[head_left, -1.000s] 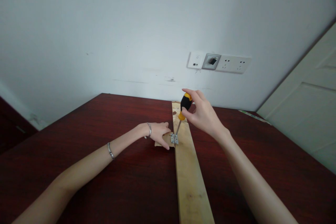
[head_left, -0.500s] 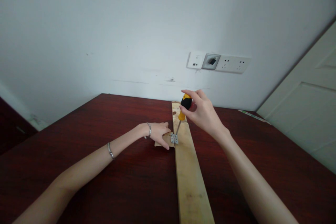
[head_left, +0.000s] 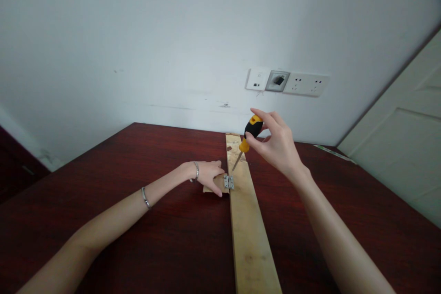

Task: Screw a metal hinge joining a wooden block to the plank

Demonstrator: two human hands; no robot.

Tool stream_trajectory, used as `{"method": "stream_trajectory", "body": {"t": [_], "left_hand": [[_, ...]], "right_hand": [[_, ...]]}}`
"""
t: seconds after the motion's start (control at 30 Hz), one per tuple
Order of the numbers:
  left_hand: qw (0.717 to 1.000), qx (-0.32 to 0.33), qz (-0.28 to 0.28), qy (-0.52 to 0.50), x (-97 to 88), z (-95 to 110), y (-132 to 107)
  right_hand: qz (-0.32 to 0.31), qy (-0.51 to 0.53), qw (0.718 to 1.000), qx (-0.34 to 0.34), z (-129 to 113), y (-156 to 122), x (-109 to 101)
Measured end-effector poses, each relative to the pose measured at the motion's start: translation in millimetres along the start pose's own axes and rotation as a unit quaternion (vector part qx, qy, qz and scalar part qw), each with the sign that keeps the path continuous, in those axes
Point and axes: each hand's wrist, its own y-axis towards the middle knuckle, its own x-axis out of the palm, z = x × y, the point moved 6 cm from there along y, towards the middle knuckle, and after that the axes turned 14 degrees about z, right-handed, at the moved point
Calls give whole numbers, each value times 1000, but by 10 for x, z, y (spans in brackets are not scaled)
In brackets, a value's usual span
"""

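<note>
My right hand (head_left: 277, 140) grips a screwdriver (head_left: 254, 127) with a yellow and black handle. Its metal tip points down and left, a little above a small metal hinge (head_left: 228, 182) and apart from it. The hinge spans the joint between a long pale wooden board (head_left: 248, 220) and a short wooden piece (head_left: 211, 189) at the board's left side. Resting flat on that short piece is my left hand (head_left: 208, 175), fingers spread, thumb near the hinge. Part of the short piece is hidden beneath the left hand.
The long board runs across a dark red wooden table (head_left: 165, 239) towards the white wall (head_left: 172, 46). Sockets and a switch panel (head_left: 306, 84) are on the wall. A pale door (head_left: 406, 124) stands at the right. A thin strip (head_left: 334, 153) lies near the table's far right edge.
My right hand has lifted the screwdriver up and to the right, its tip coming away from the hinge. The left hand, hinge and boards have stayed in place.
</note>
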Motion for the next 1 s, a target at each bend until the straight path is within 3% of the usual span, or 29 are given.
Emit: {"method": "stream_trajectory", "body": {"t": [0.43,0.53,0.73,1.0], "left_hand": [[1000,-17,5,-25,44,-60,2],[998,-6,41,-40,-31,-94,10],[981,23,179,-67,-152,-95,139],[981,60,172,-72,-93,46,358]], "right_hand": [[26,-15,999,-14,22,73,-151],[27,-17,999,-15,10,85,-171],[37,-21,999,-23,25,107,-241],[29,-24,999,-24,36,128,-264]]}}
